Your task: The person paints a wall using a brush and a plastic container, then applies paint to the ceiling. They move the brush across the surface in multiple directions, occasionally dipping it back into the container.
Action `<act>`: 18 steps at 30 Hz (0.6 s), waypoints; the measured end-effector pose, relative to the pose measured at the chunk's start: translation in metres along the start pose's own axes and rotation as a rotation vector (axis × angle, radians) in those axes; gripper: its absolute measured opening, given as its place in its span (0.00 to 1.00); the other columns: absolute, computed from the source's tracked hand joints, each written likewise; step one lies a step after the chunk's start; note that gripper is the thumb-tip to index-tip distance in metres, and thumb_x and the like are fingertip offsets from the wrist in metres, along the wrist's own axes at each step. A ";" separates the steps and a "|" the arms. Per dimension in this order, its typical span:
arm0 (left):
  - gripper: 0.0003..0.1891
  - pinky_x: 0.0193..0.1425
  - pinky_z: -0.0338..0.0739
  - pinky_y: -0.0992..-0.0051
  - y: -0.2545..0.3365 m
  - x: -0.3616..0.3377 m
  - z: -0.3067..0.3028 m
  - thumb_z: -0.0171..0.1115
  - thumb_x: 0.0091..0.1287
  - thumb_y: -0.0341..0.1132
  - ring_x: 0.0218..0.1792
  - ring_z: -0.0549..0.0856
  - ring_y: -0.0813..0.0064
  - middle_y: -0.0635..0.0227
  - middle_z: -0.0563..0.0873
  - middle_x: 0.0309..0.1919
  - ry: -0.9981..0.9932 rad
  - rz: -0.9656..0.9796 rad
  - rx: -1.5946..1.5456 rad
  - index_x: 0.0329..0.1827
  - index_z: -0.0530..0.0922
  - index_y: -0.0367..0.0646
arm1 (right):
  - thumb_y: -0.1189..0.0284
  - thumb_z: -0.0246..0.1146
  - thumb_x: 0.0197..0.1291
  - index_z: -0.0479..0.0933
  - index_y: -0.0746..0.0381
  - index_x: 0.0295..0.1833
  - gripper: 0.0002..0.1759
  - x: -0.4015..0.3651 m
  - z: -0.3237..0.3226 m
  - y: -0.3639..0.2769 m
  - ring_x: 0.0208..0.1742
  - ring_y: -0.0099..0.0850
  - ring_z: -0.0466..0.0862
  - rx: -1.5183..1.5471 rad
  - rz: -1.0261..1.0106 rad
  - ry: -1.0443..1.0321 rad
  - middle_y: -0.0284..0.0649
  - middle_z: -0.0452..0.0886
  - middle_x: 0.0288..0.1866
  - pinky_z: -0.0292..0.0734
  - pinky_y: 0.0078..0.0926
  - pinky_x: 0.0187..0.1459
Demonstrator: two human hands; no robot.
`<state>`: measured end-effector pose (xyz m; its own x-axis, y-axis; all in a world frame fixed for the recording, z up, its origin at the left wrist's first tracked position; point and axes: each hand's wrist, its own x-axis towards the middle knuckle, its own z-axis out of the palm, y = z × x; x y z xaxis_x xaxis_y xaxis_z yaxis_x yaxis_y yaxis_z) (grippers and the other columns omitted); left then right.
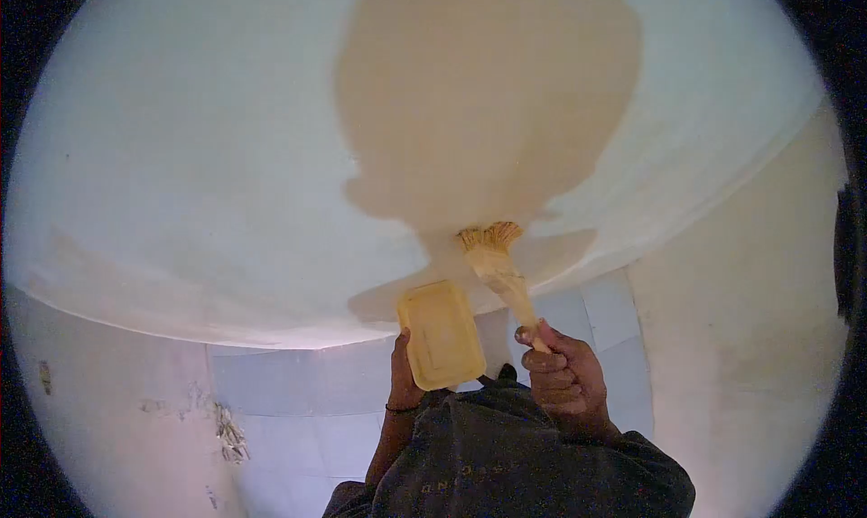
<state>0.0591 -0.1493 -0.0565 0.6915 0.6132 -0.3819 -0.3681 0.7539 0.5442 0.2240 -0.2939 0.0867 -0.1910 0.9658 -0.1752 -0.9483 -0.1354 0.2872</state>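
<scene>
I look up at a white ceiling [181, 157] with a large tan painted patch [488, 102]. My right hand [564, 378] grips the handle of a paintbrush [495, 256], whose splayed bristles press against the ceiling at the lower edge of the patch. My left hand [405, 378] holds a yellowish rectangular paint tray [440, 333] up from below, just left of the brush. A thin band circles my left wrist. My dark sleeve covers the right forearm.
White tiled walls [298, 401] meet the ceiling below and to the left, with flaking marks [230, 432] on them. A tan painted wall [759, 337] rises at the right.
</scene>
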 end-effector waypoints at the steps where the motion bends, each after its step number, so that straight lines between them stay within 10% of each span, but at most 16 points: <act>1: 0.27 0.55 0.67 0.59 -0.001 0.000 -0.003 0.38 0.64 0.49 0.52 0.71 0.60 0.54 0.69 0.52 -0.035 -0.039 -0.141 0.59 0.56 0.38 | 0.60 0.41 0.63 0.61 0.62 0.43 0.15 0.001 -0.004 -0.001 0.08 0.13 0.53 -0.055 -0.012 0.033 0.29 0.58 0.16 0.54 0.10 0.05; 10: 0.25 0.52 0.70 0.63 -0.014 0.006 -0.034 0.38 0.64 0.47 0.51 0.73 0.62 0.56 0.71 0.51 -0.004 0.004 -0.063 0.58 0.58 0.38 | 0.58 0.51 0.58 0.64 0.55 0.37 0.12 0.055 -0.068 0.004 0.09 0.15 0.56 -1.036 -0.337 0.394 0.27 0.60 0.14 0.51 0.11 0.08; 18: 0.24 0.51 0.71 0.67 -0.001 0.001 -0.003 0.38 0.65 0.47 0.48 0.75 0.66 0.58 0.73 0.49 -0.026 0.109 0.170 0.56 0.60 0.37 | 0.60 0.51 0.59 0.63 0.57 0.34 0.12 0.050 -0.052 0.003 0.12 0.14 0.54 -1.106 -0.366 0.481 0.27 0.58 0.16 0.49 0.12 0.11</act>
<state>0.0585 -0.1489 -0.0597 0.6698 0.6810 -0.2960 -0.3325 0.6315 0.7005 0.1983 -0.2570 0.0298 0.2748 0.8392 -0.4692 -0.6257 -0.2144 -0.7500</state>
